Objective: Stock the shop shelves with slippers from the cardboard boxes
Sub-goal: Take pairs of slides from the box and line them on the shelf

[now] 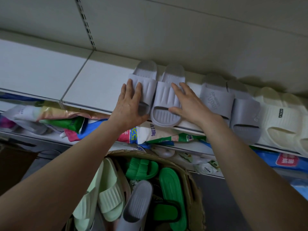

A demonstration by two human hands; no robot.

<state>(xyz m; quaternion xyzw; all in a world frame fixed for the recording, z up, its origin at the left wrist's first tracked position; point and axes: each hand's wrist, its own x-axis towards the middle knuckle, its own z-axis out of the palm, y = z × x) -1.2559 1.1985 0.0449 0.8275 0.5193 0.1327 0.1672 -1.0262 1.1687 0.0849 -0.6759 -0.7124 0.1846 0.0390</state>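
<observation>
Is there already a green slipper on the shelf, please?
No, the green slippers lie in the cardboard box, while the shelf holds only lilac slippers and cream slippers.

**Matt foam, smooth paint, rough card**

The lilac slippers [166, 97] are made of matt, foam-like plastic, and ribs are pressed into the straps. The shelf [93, 84] is coated in smooth, matt white paint. The cardboard box [191, 179] is rough, brown and frayed at the rim. A slight shine is seen on the green slippers [171, 189]. The bags [150, 133] are made of glossy, crinkled plastic.

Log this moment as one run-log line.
stage: stocking shelf | left hand: rests on left lilac slipper | right hand: rests on right lilac slipper | cardboard box: holds green slipper, others
</observation>
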